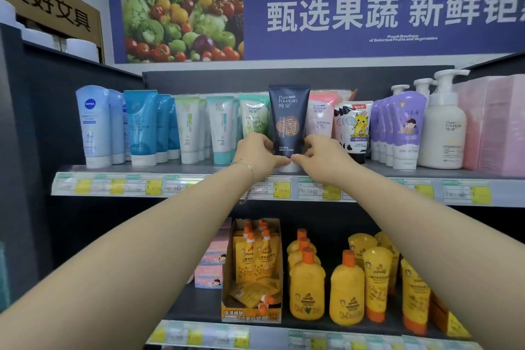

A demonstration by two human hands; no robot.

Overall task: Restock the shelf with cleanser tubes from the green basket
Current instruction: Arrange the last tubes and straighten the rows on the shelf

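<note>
Both hands, the left hand [257, 152] and right hand [324, 155], pinch the lower end of the dark navy plastic cleanser tube [289, 119], standing cap-down and upright at the grey shelf [147, 168] edge between green and pink tubes, equally near both hands.

The upper shelf [170, 170] carries a row of tubes standing on their caps, with pale blue Nivea tubes [92, 125] at the left and a dark navy tube [289, 116] at the middle front. Purple pouches [406, 131], a white pump bottle [443, 133] and pink boxes [494, 125] stand at the right.
</note>
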